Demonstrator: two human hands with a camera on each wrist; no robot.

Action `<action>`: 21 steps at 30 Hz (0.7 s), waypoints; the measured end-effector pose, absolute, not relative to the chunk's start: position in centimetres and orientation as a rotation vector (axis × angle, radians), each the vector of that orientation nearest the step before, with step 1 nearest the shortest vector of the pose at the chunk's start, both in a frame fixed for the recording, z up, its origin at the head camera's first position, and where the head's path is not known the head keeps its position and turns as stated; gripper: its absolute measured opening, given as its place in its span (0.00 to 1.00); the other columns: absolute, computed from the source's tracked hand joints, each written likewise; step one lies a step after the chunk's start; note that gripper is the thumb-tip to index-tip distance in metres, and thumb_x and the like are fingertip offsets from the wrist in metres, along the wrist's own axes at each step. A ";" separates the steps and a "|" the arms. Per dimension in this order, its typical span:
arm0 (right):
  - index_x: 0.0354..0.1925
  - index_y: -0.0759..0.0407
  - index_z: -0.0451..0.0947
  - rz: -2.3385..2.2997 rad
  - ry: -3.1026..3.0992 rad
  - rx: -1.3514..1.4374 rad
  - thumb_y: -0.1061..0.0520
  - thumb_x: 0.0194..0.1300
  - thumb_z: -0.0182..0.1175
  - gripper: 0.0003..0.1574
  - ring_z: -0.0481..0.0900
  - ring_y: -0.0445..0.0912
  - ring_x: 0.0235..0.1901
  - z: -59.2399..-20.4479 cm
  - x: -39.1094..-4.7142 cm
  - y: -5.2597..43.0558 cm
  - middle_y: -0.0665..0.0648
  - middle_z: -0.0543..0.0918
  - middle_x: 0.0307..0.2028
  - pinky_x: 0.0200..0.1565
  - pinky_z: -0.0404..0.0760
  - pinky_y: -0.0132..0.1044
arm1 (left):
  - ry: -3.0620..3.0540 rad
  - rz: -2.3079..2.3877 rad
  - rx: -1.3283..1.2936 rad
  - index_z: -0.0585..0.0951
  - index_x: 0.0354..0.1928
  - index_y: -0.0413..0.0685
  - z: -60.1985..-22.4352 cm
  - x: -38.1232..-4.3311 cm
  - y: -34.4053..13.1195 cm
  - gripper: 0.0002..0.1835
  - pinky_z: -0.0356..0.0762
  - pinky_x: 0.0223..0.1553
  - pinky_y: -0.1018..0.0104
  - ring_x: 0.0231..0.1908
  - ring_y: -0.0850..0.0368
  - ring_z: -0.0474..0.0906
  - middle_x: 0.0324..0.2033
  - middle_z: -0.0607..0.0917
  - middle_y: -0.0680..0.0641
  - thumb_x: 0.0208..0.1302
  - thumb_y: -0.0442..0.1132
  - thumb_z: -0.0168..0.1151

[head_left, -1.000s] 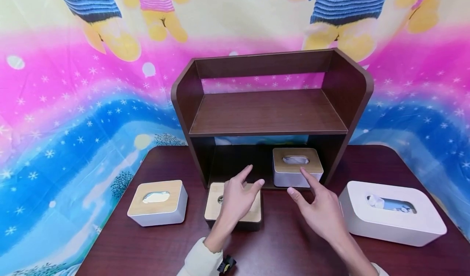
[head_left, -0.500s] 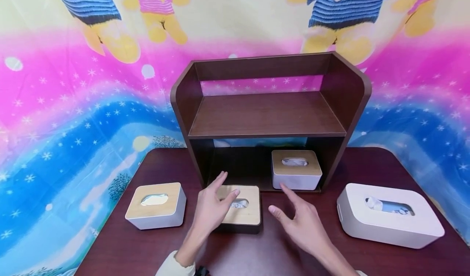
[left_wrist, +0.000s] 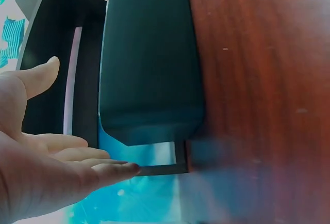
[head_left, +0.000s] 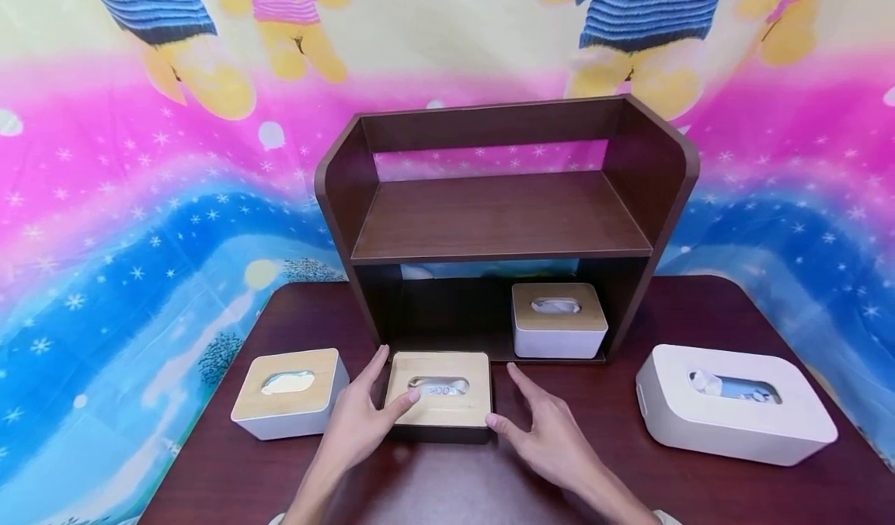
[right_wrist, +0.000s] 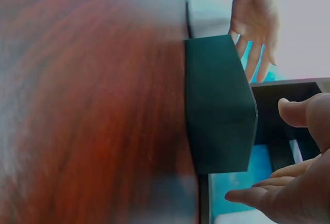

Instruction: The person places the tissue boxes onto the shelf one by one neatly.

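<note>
A dark tissue box [head_left: 444, 433] with a pale wood lid stands on the table before the shelf, tissue showing in its oval slot. My left hand [head_left: 358, 420] is at its left side, fingers straight and thumb spread; in the head view the thumb overlaps the lid. On the other side is my right hand [head_left: 548, 436], thumb near the front right corner. Both wrist views show a gap between the hand and the dark box [left_wrist: 149, 64]. In the right wrist view, my right hand [right_wrist: 294, 185] lies nearest the box's end [right_wrist: 219, 110], palm towards it.
The brown two-tier shelf [head_left: 503, 214] stands behind. A white tissue box with a wood lid [head_left: 559, 323] sits at the right of its lower tier. Another such box [head_left: 287, 401] is on the table's left, and a larger white tissue box [head_left: 734, 408] on its right.
My left hand has moved left and down from over the dark box to its left side. My right hand has moved left and down towards the box's right side. The boxes stay put.
</note>
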State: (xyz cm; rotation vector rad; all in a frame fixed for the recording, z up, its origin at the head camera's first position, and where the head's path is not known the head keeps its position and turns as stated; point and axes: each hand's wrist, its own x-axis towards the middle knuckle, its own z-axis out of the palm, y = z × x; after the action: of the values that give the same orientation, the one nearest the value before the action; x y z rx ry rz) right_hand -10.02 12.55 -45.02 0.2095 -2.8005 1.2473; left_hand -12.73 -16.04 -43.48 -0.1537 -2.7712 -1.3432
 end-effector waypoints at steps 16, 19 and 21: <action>0.81 0.68 0.62 1.318 -2.828 0.265 0.44 0.63 0.80 0.61 0.82 0.59 0.68 -46.5 -10.0 10.5 0.69 0.72 0.76 0.65 0.83 0.53 | -2.769 -1.602 -0.171 0.58 0.83 0.33 -45.5 -11.5 -17.2 0.54 0.73 0.72 0.44 0.76 0.35 0.70 0.80 0.65 0.34 0.63 0.40 0.80; 0.81 0.70 0.60 1.388 -2.820 0.299 0.48 0.64 0.79 0.60 0.81 0.61 0.68 -46.6 -9.9 10.4 0.73 0.68 0.77 0.63 0.84 0.50 | -2.772 -1.621 -0.166 0.58 0.83 0.32 -45.6 -11.4 -17.3 0.53 0.73 0.72 0.44 0.76 0.35 0.69 0.80 0.65 0.33 0.63 0.38 0.80; 0.81 0.72 0.58 1.440 -2.809 0.325 0.51 0.65 0.78 0.60 0.80 0.63 0.68 -46.6 -9.9 10.3 0.74 0.66 0.78 0.61 0.85 0.49 | -2.779 -1.631 -0.162 0.58 0.83 0.32 -45.6 -11.4 -17.5 0.53 0.74 0.71 0.44 0.75 0.34 0.69 0.80 0.65 0.32 0.63 0.37 0.80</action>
State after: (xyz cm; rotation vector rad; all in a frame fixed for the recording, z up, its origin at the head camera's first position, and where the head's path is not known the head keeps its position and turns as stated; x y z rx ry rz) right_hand -9.92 10.31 -46.61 0.3250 -2.8088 1.4399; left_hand -11.36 -17.47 -45.56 -0.1623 -2.7788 -1.6309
